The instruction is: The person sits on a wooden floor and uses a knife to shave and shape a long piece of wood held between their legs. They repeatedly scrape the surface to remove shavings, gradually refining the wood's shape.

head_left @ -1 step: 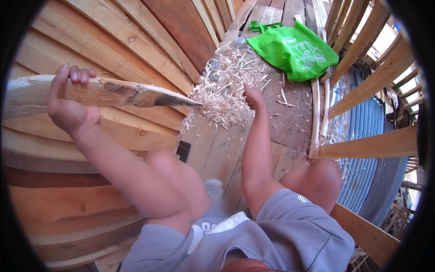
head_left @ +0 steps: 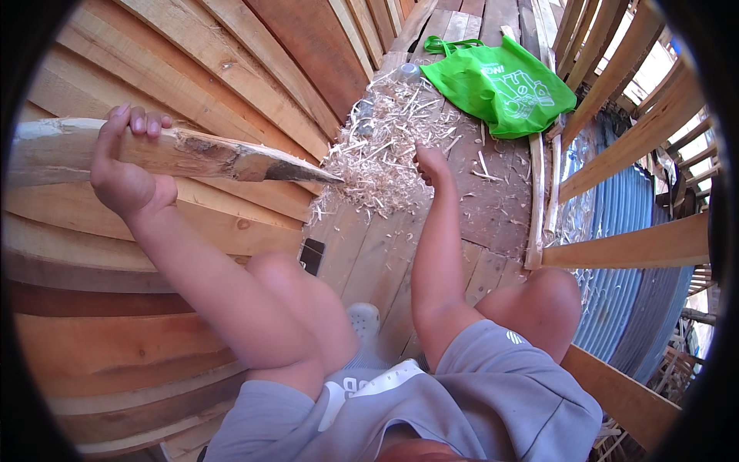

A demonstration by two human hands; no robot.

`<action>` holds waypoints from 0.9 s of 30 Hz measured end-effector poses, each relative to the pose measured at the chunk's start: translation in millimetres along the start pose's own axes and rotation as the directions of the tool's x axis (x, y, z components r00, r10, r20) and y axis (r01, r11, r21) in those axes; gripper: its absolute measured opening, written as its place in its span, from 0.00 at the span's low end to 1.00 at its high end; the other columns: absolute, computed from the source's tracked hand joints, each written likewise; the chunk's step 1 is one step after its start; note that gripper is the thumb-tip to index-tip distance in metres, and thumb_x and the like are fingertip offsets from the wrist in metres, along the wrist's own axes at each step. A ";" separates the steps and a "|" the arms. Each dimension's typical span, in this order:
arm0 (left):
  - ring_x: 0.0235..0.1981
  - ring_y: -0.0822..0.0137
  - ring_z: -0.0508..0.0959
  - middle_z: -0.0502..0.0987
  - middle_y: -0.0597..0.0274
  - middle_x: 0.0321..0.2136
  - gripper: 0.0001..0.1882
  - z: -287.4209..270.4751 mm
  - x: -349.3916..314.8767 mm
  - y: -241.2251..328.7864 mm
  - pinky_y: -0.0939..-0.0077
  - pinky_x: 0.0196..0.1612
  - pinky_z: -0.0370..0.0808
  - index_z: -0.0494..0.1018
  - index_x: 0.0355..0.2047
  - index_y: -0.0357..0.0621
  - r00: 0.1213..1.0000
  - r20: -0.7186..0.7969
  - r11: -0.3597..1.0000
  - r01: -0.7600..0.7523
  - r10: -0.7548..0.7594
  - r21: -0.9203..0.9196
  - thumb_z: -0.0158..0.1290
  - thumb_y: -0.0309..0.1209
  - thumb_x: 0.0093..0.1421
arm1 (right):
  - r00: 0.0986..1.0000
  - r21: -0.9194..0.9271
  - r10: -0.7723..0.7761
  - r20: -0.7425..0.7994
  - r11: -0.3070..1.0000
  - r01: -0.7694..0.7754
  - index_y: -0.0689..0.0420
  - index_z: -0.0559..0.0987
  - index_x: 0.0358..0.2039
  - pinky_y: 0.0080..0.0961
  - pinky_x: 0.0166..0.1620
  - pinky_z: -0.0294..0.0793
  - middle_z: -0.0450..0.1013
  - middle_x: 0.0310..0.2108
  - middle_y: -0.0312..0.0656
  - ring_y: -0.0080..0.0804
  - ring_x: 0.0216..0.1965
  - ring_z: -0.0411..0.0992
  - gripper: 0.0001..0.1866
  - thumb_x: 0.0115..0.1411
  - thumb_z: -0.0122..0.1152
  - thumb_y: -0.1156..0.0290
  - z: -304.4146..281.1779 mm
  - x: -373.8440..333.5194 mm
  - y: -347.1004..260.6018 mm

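Note:
My left hand [head_left: 129, 175] is wrapped round a long, rough piece of wood [head_left: 204, 156] on the left side, fingers over its top edge. The wood is pale, with a dark patch near its end, and narrows to a point at the edge of a heap of wood shavings [head_left: 392, 165]. Over the right side of that heap, my right hand [head_left: 433, 165] is closed, its fingers curled inward. What it holds, if anything, is hidden by the hand.
A green cloth bag [head_left: 504, 88] lies beyond the shavings, near a clear jar or bottle [head_left: 408, 73]. A dark phone-like object [head_left: 312, 256] rests by my left knee. Plank walls [head_left: 231, 73] rise on the left. Wooden slats [head_left: 627, 250] and corrugated metal sheets [head_left: 627, 300] are on the right.
My left hand has shifted slightly to the right along the wood's side, and the wood's left end sits a little higher. My right hand is almost unmoved.

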State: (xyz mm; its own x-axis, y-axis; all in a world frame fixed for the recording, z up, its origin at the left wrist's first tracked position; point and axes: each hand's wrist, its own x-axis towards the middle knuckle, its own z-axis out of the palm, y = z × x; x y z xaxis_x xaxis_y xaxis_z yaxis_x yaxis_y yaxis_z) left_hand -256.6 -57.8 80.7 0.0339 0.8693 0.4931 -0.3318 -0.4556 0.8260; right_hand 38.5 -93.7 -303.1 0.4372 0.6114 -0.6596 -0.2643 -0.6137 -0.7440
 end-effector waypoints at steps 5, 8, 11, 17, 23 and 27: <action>0.22 0.67 0.69 0.68 0.62 0.20 0.08 -14.9 9.5 -40.1 0.69 0.31 0.71 0.71 0.32 0.34 0.992 -0.054 0.994 0.111 -0.110 0.015 0.57 0.24 0.54 | 0.998 0.018 -0.038 0.042 0.999 0.037 0.58 0.71 0.29 0.26 0.17 0.44 0.55 0.14 0.30 0.21 0.13 0.49 0.28 0.68 0.44 0.43 8.2 -10.8 -9.9; 0.20 0.67 0.70 0.70 0.60 0.20 0.08 -2.0 3.0 -60.2 0.70 0.26 0.71 0.71 0.31 0.32 0.997 -0.080 0.998 0.005 0.000 0.065 0.58 0.21 0.52 | 0.999 -0.003 -0.023 0.034 1.000 0.023 0.63 0.78 0.30 0.33 0.20 0.61 0.66 0.16 0.35 0.27 0.15 0.62 0.29 0.67 0.47 0.46 4.8 -11.9 -14.2; 0.19 0.67 0.70 0.71 0.58 0.20 0.09 -4.4 6.7 -65.7 0.71 0.23 0.70 0.71 0.31 0.30 0.993 -0.116 0.999 -0.011 0.015 0.036 0.59 0.19 0.51 | 0.999 0.005 -0.031 0.017 1.000 0.031 0.58 0.71 0.30 0.26 0.17 0.45 0.55 0.15 0.31 0.21 0.13 0.49 0.28 0.68 0.45 0.43 7.6 -20.3 -15.0; 0.19 0.67 0.71 0.71 0.58 0.19 0.09 7.1 6.6 -68.4 0.72 0.22 0.71 0.71 0.30 0.29 0.995 -0.099 0.999 -0.016 0.019 0.033 0.60 0.20 0.51 | 0.997 -0.092 -0.071 -0.022 0.993 0.069 0.58 0.72 0.28 0.27 0.18 0.49 0.59 0.16 0.33 0.23 0.14 0.52 0.29 0.68 0.45 0.42 -1.3 -30.8 -12.8; 0.19 0.67 0.71 0.71 0.57 0.19 0.08 21.8 8.5 -72.2 0.73 0.21 0.70 0.71 0.29 0.29 0.998 -0.052 0.997 -0.018 0.022 0.070 0.59 0.20 0.51 | 0.991 -0.199 -0.134 -0.023 0.972 0.127 0.71 0.78 0.35 0.36 0.29 0.73 0.75 0.25 0.46 0.35 0.25 0.73 0.32 0.67 0.47 0.46 5.4 -38.2 -15.8; 0.19 0.67 0.70 0.70 0.57 0.20 0.08 31.9 13.4 -78.9 0.72 0.23 0.70 0.71 0.28 0.30 0.998 -0.059 1.000 -0.022 0.022 -0.013 0.59 0.20 0.51 | 0.988 -0.193 -0.146 0.043 0.969 0.151 0.70 0.79 0.37 0.34 0.28 0.73 0.74 0.24 0.46 0.35 0.25 0.74 0.31 0.67 0.47 0.47 20.8 -46.2 -19.3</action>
State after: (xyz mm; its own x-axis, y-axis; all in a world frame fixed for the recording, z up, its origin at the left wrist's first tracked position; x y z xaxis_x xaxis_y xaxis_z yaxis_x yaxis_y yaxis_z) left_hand -199.9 -16.3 30.9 -0.0286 0.8690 0.4940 -0.3447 -0.4724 0.8112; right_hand 5.5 -99.8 -260.4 0.4336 0.7153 -0.5481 -0.0243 -0.5987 -0.8006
